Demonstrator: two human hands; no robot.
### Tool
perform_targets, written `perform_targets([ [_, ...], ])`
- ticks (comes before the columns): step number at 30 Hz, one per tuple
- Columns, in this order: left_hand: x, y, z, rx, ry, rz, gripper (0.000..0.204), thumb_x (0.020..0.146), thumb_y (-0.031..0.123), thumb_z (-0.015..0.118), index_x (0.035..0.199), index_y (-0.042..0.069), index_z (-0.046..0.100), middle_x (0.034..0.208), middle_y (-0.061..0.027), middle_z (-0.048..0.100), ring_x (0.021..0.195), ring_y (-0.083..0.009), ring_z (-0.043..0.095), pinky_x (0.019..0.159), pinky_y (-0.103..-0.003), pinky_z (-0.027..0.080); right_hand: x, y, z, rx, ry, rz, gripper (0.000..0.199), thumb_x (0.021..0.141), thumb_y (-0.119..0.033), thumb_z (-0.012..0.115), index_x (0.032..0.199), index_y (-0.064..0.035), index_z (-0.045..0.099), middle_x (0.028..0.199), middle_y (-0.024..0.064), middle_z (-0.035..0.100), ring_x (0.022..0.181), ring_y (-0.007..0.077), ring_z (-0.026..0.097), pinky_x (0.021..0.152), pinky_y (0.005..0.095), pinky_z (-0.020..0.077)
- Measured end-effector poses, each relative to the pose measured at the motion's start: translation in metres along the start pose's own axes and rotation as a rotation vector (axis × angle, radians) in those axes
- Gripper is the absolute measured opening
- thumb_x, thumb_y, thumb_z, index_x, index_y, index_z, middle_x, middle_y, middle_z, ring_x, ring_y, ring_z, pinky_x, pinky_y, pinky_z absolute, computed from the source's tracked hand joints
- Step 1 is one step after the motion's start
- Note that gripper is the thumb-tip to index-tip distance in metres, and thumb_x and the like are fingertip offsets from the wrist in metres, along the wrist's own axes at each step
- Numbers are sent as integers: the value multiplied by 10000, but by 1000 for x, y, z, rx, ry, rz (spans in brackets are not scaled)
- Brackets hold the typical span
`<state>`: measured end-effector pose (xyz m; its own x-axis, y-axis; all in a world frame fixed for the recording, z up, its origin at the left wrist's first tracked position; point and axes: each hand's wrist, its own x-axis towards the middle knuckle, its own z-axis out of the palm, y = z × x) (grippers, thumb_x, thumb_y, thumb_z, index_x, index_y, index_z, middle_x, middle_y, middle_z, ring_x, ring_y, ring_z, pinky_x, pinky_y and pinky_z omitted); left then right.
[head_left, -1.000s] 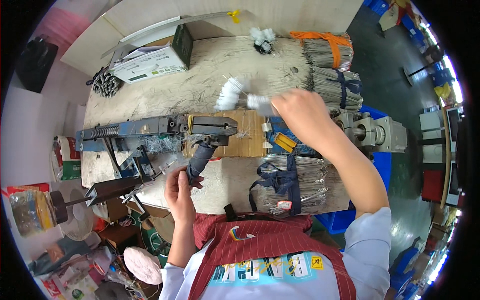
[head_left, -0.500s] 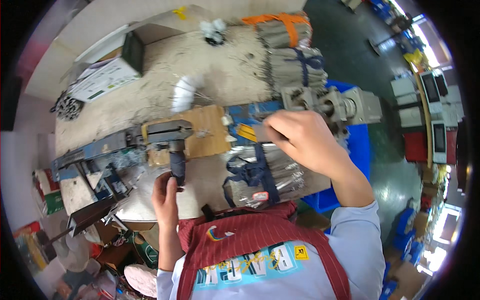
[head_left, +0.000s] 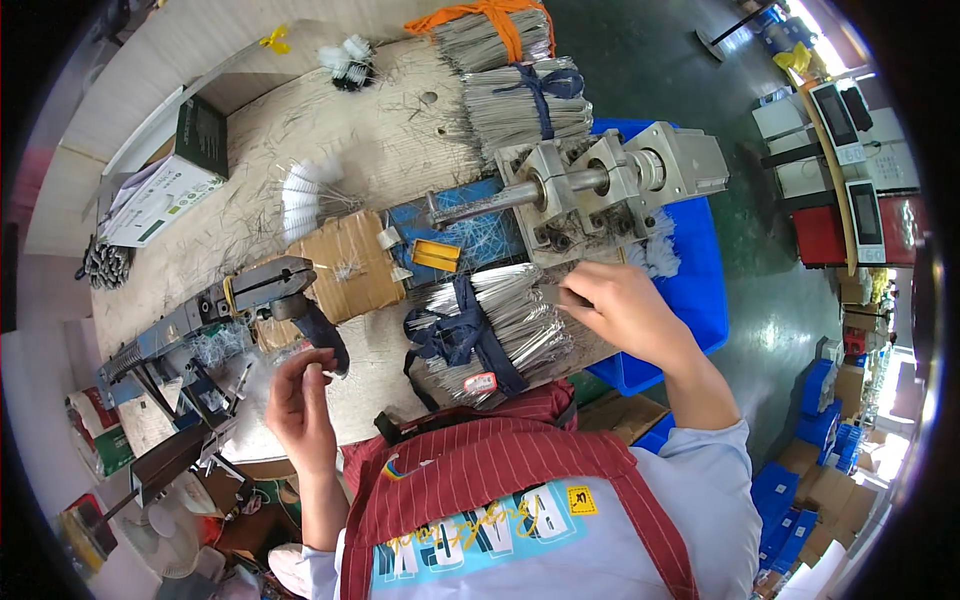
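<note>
– Wires (head_left: 510,315)? Silvery, with a navy strap (head_left: 470,335). Far bundle (head_left: 490,30) has an orange tie.
– Apron (head_left: 500,480)?
– Maroon, thin pale stripes. Bin (head_left: 700,290) blue, cardboard (head_left: 350,265) brown, brush (head_left: 298,190) white.

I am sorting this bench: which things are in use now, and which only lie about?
In use:
- right hand on the wire bundle
- left hand at the black handle

Lying about:
- orange-tied bundle
- cardboard box
- white brush

Single head-worn fisheye view, looking steeply down, close over cluttered workbench (head_left: 400,150), edges curving toward rim
</note>
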<state>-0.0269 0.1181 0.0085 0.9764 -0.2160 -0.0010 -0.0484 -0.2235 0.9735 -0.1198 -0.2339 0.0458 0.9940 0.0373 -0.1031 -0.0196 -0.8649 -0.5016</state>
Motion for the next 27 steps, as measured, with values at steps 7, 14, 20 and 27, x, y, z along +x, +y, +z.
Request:
perform_targets([
  [7, 11, 28, 29, 121, -131, 38, 96, 927, -3, 558, 958, -22, 646, 892, -91, 669, 830, -152, 623, 764, -269, 480, -6, -1, -23, -77, 28, -5, 88, 776, -79, 656, 824, -61, 584, 779, 113, 609, 745, 307, 625, 659, 425, 497],
  [14, 38, 81, 69, 222, -577, 463, 307, 927, 187, 596, 1147, -28, 596, 1140, -209, 622, 1048, -371, 578, 918, -433, 451, 30, -41, -82, 25, 149, -343, 179, 732, -35, 666, 885, 2, 581, 739, 125, 593, 665, 314, 596, 602, 370, 464],
  [20, 91, 87, 57, 538, -503, 431, 199, 935, 140, 557, 1069, 10, 627, 860, -153, 612, 838, -327, 614, 790, -409, 449, 95, -40, -59, 52, 195, -445, 178, 738, -57, 671, 893, -34, 586, 800, 116, 629, 776, 325, 627, 661, 399, 482],
  [27, 130, 85, 45, 899, -560, 559, 137, 906, 162, 575, 855, 38, 599, 805, -126, 587, 777, -345, 567, 718, -421, 402, 158, -39, -48, -262, -176, -378, 104, 799, -103, 647, 846, -40, 578, 792, 98, 630, 786, 313, 634, 697, 418, 513],
])
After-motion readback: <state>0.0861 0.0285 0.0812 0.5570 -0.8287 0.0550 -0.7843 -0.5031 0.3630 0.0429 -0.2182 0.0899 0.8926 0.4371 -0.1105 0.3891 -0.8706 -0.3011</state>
